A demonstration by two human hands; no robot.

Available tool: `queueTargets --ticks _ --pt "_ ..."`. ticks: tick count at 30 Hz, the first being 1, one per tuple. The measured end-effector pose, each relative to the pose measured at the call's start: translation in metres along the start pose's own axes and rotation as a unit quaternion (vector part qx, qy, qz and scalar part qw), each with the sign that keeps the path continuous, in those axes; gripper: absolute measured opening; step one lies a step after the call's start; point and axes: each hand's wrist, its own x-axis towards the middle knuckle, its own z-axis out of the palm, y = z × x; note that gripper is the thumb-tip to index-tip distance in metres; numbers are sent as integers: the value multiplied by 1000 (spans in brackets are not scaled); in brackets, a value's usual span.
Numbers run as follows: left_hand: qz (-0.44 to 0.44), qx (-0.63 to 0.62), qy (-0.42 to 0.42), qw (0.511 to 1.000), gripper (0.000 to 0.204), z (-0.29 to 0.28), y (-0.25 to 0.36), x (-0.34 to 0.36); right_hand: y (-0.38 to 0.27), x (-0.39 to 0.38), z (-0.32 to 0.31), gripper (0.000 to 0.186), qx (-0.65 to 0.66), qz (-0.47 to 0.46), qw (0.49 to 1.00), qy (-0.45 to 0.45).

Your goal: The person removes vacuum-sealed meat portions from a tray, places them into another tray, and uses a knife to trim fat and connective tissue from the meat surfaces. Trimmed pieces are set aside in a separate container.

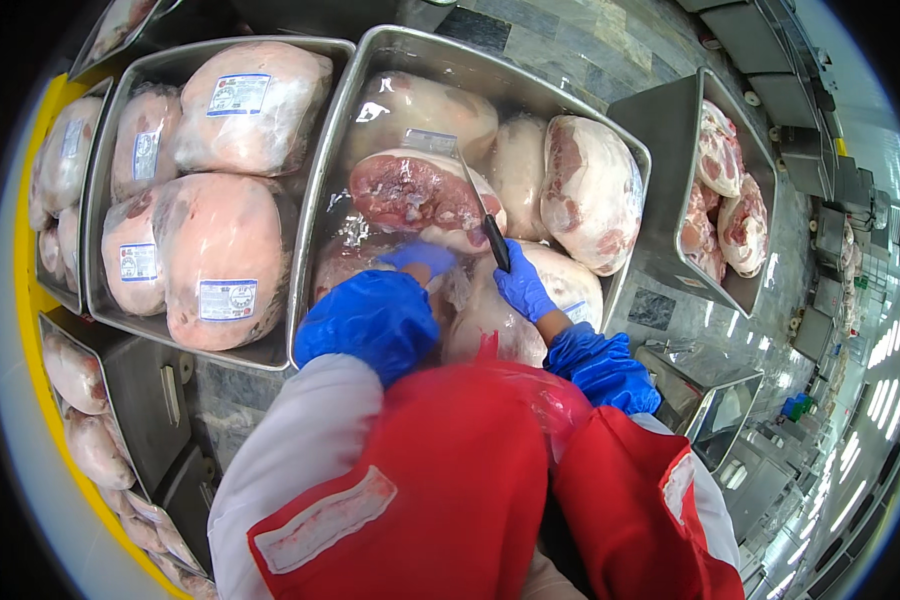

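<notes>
Wrapped meat cut (425, 190), dark red under clear plastic, lies in the middle of the big steel tray (322, 215) in front of me, resting on other bagged joints. Nearest to me are my red apron and white sleeves, then the blue sleeve covers at my forearms. My left hand (417, 256), in a blue glove, lies against the near edge of that cut, fingers curled onto the plastic; I cannot tell if it pinches the wrap or only presses it. My right hand (522, 288), also gloved in blue, is closed round the black handle of a knife (482, 212), whose thin blade runs up and left across the cut toward a white label at its far edge. Under my right hand sits a pale bagged joint (580, 290) at the tray's near right corner. Farther back in the same tray lies an unwrapped joint (592, 190) against the right wall. A second steel tray (105, 180) to the left holds labelled pink packs (220, 260). Far right, a third tray (670, 130) carries bare red cuts (730, 200).
</notes>
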Motion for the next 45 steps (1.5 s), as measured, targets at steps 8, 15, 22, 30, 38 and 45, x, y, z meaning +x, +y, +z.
queueTargets --ticks 8,15,22,30,38,45 --pt "-65 119 29 990 32 21 -17 28 -7 -11 -35 44 80 82 993 -18" --pt "-51 -322 38 945 34 8 -83 19 -17 -53 -43 43 59 60 996 -5" --pt "125 -58 126 982 32 -78 -22 -34 -5 -138 -69 44 105 95 981 129" --pt "170 -269 32 947 21 -77 65 -75 38 -227 -39 43 323 180 885 282" --pt "308 -183 56 932 21 4 158 -153 69 -243 -16 44 507 143 824 207" --pt "432 -126 -11 893 23 123 260 -149 138 -292 -72 44 459 124 863 170"
